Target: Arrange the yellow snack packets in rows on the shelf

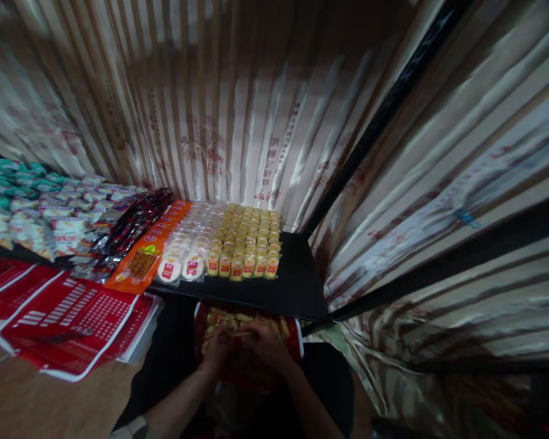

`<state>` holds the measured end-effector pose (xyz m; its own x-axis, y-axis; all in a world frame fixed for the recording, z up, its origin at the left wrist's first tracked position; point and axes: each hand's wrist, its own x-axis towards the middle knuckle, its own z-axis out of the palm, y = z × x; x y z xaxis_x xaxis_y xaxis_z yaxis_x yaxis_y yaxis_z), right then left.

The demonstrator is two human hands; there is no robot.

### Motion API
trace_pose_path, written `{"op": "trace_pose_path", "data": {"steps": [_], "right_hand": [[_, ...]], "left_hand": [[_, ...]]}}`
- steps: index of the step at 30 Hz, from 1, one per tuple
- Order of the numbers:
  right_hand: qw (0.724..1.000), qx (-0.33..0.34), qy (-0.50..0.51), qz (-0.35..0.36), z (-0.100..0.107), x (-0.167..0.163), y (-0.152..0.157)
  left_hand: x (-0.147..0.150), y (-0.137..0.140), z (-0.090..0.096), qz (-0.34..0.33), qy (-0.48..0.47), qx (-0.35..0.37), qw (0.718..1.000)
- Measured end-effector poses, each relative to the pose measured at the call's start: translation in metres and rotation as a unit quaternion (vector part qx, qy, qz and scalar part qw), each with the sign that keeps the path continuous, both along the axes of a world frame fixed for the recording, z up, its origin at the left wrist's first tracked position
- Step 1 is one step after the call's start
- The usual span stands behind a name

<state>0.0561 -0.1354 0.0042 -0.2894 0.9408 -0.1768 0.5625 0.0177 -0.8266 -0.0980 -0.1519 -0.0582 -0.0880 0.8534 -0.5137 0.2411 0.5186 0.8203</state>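
Both hands are over a red box (299, 341) with a white edge, set between my knees and holding several yellow-wrapped snack packets (233, 319). The fingers of my left hand (218, 349) are curled and closed on one small pale packet (240, 333). My right hand (266, 347) pinches that packet's other end, so it lies crosswise between the two hands. Its print is too blurred to read. On the black shelf just beyond the box stand tight rows of similar yellow packets (244, 244).
Left of the yellow rows on the black shelf (297, 274) lie round white packets (183, 259), an orange snack bag (141, 262), dark shiny packs (139, 216) and white bags (68, 228). Red printed bags (68, 317) hang below. A pleated curtain (247, 122) and black poles (370, 134) stand behind.
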Motion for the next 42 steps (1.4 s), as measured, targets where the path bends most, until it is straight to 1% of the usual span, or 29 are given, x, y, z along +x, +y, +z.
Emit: {"op": "trace_pose_path", "data": {"steps": [2, 3, 4, 7, 10, 11, 13, 16, 19, 21, 22, 24, 26, 29, 31, 38, 42], "right_hand": [[0.999, -0.009, 0.033, -0.02, 0.013, 0.01, 0.0], [0.998, -0.016, 0.055, -0.037, 0.019, 0.014, 0.001], [0.995, -0.02, 0.078, -0.057, 0.023, 0.018, 0.002], [0.978, -0.002, 0.157, -0.139, 0.028, 0.024, 0.007], [0.941, 0.022, 0.251, -0.225, 0.026, 0.025, 0.011], [0.931, 0.024, 0.273, -0.241, 0.025, 0.024, 0.011], [0.921, 0.033, 0.292, -0.256, 0.022, 0.023, 0.011], [0.914, 0.063, 0.286, -0.282, 0.016, 0.027, 0.011], [0.906, 0.078, 0.269, -0.317, 0.008, 0.038, 0.017], [0.904, 0.08, 0.258, -0.331, 0.003, 0.048, 0.023], [0.905, 0.082, 0.251, -0.335, 0.0, 0.053, 0.027], [0.91, 0.091, 0.227, -0.334, -0.003, 0.06, 0.035], [0.92, 0.109, 0.193, -0.322, -0.004, 0.065, 0.043], [0.93, 0.131, 0.16, -0.303, -0.003, 0.066, 0.056], [0.93, 0.138, 0.157, -0.303, -0.001, 0.063, 0.063], [0.932, 0.136, 0.15, -0.301, 0.001, 0.051, 0.081], [0.92, 0.176, 0.135, -0.323, 0.003, 0.047, 0.089]], "left_hand": [[0.007, 0.001, 0.009, 0.013, -0.123, -0.009, 0.992], [0.011, 0.001, 0.015, 0.017, -0.171, -0.008, 0.985], [0.015, 0.003, 0.022, 0.017, -0.199, 0.0, 0.98], [0.025, 0.008, 0.043, 0.024, -0.247, 0.043, 0.968], [0.038, 0.017, 0.061, 0.03, -0.282, 0.09, 0.955], [0.043, 0.021, 0.066, 0.035, -0.286, 0.099, 0.952], [0.054, 0.028, 0.074, 0.048, -0.285, 0.107, 0.951], [0.072, 0.039, 0.081, 0.046, -0.276, 0.109, 0.954], [0.088, 0.049, 0.085, 0.003, -0.226, 0.094, 0.969], [0.096, 0.054, 0.086, -0.027, -0.139, 0.096, 0.985], [0.1, 0.056, 0.088, -0.035, -0.084, 0.109, 0.99], [0.104, 0.059, 0.091, -0.035, 0.016, 0.151, 0.988], [0.107, 0.06, 0.095, -0.033, 0.071, 0.188, 0.979], [0.109, 0.061, 0.099, -0.042, 0.09, 0.218, 0.971], [0.109, 0.063, 0.099, -0.046, 0.09, 0.227, 0.969], [0.107, 0.074, 0.088, -0.034, 0.062, 0.225, 0.972], [0.106, 0.082, 0.083, -0.017, 0.06, 0.242, 0.968]]}}
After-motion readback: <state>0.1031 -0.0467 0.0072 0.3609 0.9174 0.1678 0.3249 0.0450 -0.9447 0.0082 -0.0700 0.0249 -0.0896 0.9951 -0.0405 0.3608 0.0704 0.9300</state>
